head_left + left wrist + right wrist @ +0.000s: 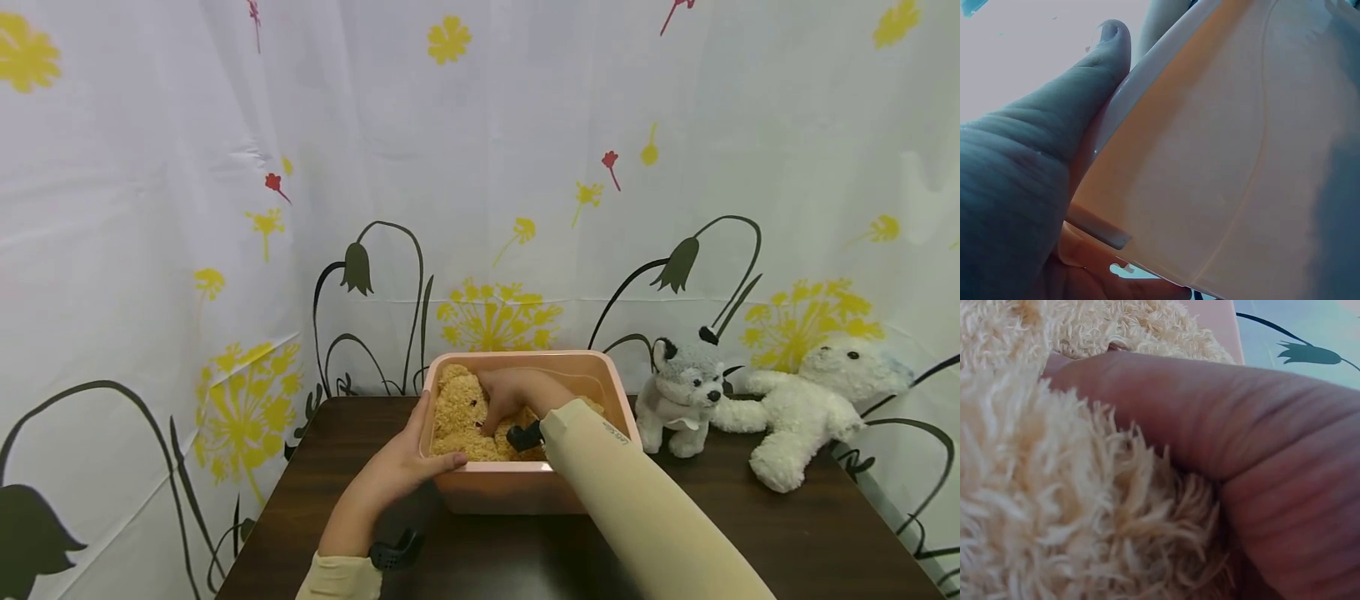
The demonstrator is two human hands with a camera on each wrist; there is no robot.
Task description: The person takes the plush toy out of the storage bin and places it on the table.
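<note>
A pink plastic bin (pixel 517 493) stands on the dark table, with a curly-furred tan teddy bear (pixel 456 408) inside it, head toward the left wall. My left hand (pixel 401 462) grips the bin's front left corner; in the left wrist view its thumb (pixel 1085 81) lies along the rim and its fingers go round the outside. Reaching over the front rim, my right hand (pixel 517 393) holds the bear beside its face. Up close, the right thumb (pixel 1166 406) sinks into the fur, which hides the fingertips.
Right of the bin sits a grey-and-white husky plush (pixel 686 396). Beside it a white plush animal (pixel 810 408) leans back near the table's right edge. The dark wooden table (pixel 337 429) backs onto a white flower-print curtain (pixel 480 167).
</note>
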